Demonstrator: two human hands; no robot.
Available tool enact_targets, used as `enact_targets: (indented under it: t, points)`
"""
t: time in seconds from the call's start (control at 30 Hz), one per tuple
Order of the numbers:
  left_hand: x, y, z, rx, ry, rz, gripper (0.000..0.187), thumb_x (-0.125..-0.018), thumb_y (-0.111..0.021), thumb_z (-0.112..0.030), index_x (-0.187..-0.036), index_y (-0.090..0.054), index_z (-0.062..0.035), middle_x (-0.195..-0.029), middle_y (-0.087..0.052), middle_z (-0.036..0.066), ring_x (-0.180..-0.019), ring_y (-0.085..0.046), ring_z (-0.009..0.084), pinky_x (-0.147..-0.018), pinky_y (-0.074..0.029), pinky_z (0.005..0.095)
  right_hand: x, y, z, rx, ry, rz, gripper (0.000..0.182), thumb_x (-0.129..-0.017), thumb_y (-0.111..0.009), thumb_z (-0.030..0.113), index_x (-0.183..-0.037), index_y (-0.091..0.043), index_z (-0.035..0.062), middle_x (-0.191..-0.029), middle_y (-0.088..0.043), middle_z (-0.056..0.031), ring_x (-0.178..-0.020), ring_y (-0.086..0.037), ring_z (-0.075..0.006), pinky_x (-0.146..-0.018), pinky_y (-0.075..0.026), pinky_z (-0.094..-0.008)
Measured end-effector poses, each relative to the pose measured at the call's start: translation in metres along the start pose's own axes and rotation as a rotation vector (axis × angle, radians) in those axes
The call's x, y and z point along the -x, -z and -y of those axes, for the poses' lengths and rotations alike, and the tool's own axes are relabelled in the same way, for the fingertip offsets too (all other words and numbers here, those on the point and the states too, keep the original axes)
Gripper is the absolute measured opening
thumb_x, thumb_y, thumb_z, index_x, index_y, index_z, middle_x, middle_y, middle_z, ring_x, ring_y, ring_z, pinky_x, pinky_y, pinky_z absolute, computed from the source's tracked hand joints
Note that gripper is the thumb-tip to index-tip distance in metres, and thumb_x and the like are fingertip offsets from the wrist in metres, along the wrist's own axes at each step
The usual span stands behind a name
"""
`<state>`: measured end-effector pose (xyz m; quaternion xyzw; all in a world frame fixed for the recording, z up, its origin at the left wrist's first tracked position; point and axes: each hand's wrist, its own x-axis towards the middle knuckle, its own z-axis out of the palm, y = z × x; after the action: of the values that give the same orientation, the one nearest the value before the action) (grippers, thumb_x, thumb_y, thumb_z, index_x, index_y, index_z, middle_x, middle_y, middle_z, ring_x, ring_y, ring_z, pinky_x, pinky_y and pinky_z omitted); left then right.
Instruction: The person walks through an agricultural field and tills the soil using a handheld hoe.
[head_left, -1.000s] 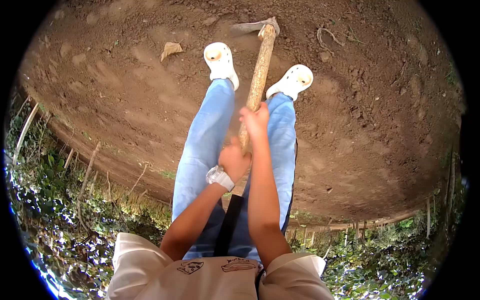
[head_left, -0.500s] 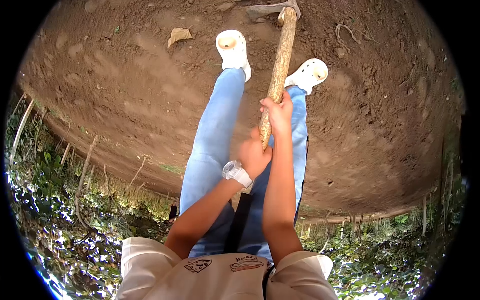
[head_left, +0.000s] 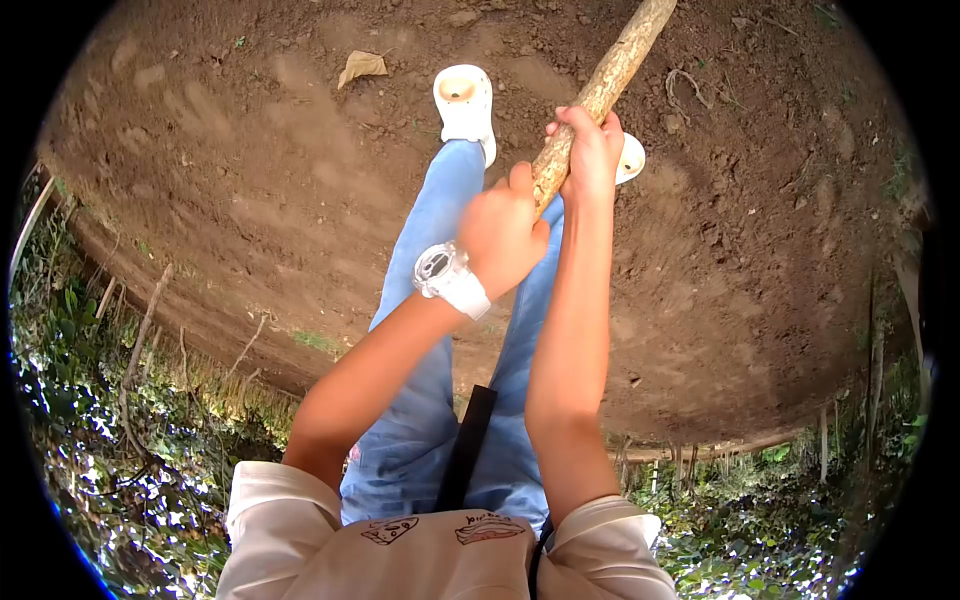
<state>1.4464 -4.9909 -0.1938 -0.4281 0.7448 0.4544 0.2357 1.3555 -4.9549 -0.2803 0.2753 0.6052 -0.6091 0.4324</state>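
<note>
Cloth of my pale shirt (head_left: pixel 440 555) fills the nearest edge, with my jeans (head_left: pixel 420 440) running away below it. Both forearms reach out over them. My left hand (head_left: pixel 500 235), a white watch (head_left: pixel 448 280) on its wrist, is closed around the butt end of the wooden handle (head_left: pixel 610 75). My right hand (head_left: pixel 592 150) is wrapped around the same shaft just above, the two fists close together. From there the handle slants up and to the right and leaves the frame; its head is out of sight.

It looks like a rough, bark-skinned branch, stiff and not slippery, so I judge the grip will hold dry. With the head at the far end it should feel top-heavy, and hands spread further apart along the shaft would steady it better.

Past my hands, one white clog (head_left: pixel 463 100) stands on bare tilled soil (head_left: pixel 250 180); the other is mostly hidden behind my right hand. A dry leaf (head_left: pixel 362 65) lies further out.
</note>
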Motion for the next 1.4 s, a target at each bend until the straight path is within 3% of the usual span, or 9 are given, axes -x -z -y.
enact_targets:
  t: [0.4, 0.53, 0.63, 0.8, 0.87, 1.03, 1.2, 1.33, 1.4]
  points:
    - [0.109, 0.036, -0.023, 0.161, 0.043, 0.091, 0.049, -0.062, -0.057, -0.008, -0.106, -0.040, 0.0068, -0.064, -0.055, 0.024, -0.058, -0.055, 0.0389, -0.052, -0.044, 0.0449, 0.110, 0.018, 0.007, 0.115, -0.151, -0.012, 0.030, -0.066, -0.055, -0.003, -0.092, -0.040, 0.0000, -0.071, -0.050, -0.0067, -0.050, -0.049, -0.0147, -0.044, -0.042, -0.0255]
    - [0.187, 0.110, -0.022, 0.178, -0.050, 0.136, 0.039, -0.061, -0.057, -0.011, -0.093, -0.044, 0.0078, -0.059, -0.056, 0.022, -0.056, -0.056, 0.0375, -0.051, -0.045, 0.0465, 0.212, -0.012, 0.033, 0.130, -0.234, 0.004, 0.023, -0.068, -0.055, 0.000, -0.085, -0.040, 0.0032, -0.068, -0.049, -0.0073, -0.059, -0.053, -0.0186, -0.054, -0.046, -0.0293]
    - [0.231, 0.165, 0.029, 0.125, -0.184, 0.194, 0.036, -0.061, -0.056, -0.013, -0.093, -0.049, 0.0033, -0.061, -0.056, 0.021, -0.056, -0.056, 0.0384, -0.051, -0.044, 0.0466, 0.253, -0.024, 0.017, -0.099, -0.496, 0.260, 0.015, -0.068, -0.058, 0.005, -0.078, -0.048, 0.0012, -0.077, -0.054, -0.0124, -0.078, -0.054, -0.0284, -0.078, -0.041, -0.0392]
    - [0.289, 0.236, 0.030, 0.087, -0.118, 0.229, 0.034, -0.074, -0.056, -0.030, -0.097, -0.053, -0.0048, -0.070, -0.059, 0.019, -0.067, -0.060, 0.0348, -0.057, -0.045, 0.0444, 0.205, -0.071, 0.052, -0.298, -0.528, 0.105, 0.023, -0.071, -0.055, 0.020, -0.083, -0.043, 0.0041, -0.068, -0.048, -0.0131, -0.065, -0.047, -0.0276, -0.067, -0.043, -0.0379]
    - [0.285, 0.242, 0.041, 0.111, -0.125, 0.104, 0.035, -0.074, -0.055, -0.030, -0.098, -0.053, -0.0050, -0.071, -0.060, 0.018, -0.068, -0.060, 0.0348, -0.058, -0.045, 0.0446, 0.195, -0.125, 0.065, -0.031, -0.362, 0.132, 0.026, -0.074, -0.056, 0.024, -0.083, -0.041, 0.0063, -0.064, -0.047, -0.0117, -0.059, -0.046, -0.0256, -0.056, -0.043, -0.0347]
    - [0.280, 0.271, 0.058, 0.149, -0.285, -0.316, 0.028, -0.083, -0.043, -0.026, -0.101, -0.052, -0.0064, -0.062, -0.058, 0.015, -0.062, -0.059, 0.0336, -0.053, -0.044, 0.0446, 0.233, -0.230, 0.130, -0.017, -0.343, 0.326, 0.021, -0.072, -0.062, 0.018, -0.070, -0.044, 0.0086, -0.057, -0.048, -0.0051, -0.054, -0.047, -0.0191, -0.055, -0.044, -0.0307]
    - [0.232, 0.304, 0.051, 0.159, -0.225, -0.142, 0.036, -0.084, -0.038, -0.030, -0.114, -0.043, -0.0104, -0.069, -0.059, 0.014, -0.061, -0.059, 0.0324, -0.049, -0.044, 0.0429, 0.230, -0.276, 0.192, 0.032, -0.150, 0.371, 0.015, -0.068, -0.057, 0.011, -0.065, -0.043, 0.0089, -0.058, -0.048, -0.0058, -0.055, -0.047, -0.0193, -0.061, -0.045, -0.0312]
    - [0.165, 0.366, 0.071, -0.121, -0.464, -0.300, 0.023, -0.082, -0.038, -0.021, -0.099, -0.045, -0.0077, -0.059, -0.055, 0.012, -0.054, -0.058, 0.0306, -0.042, -0.042, 0.0428, 0.185, -0.316, 0.203, 0.057, -0.219, 0.279, 0.013, -0.062, -0.054, 0.011, -0.060, -0.041, 0.0105, -0.056, -0.046, -0.0049, -0.056, -0.046, -0.0191, -0.065, -0.044, -0.0332]
    - [0.133, 0.397, 0.080, -0.136, -0.398, -0.287, 0.021, -0.079, -0.042, -0.021, -0.094, -0.048, -0.0060, -0.059, -0.056, 0.013, -0.055, -0.059, 0.0300, -0.042, -0.042, 0.0425, 0.146, -0.323, 0.208, 0.133, -0.329, 0.176, 0.014, -0.060, -0.051, 0.016, -0.056, -0.038, 0.0114, -0.053, -0.044, -0.0039, -0.055, -0.044, -0.0192, -0.066, -0.044, -0.0360]
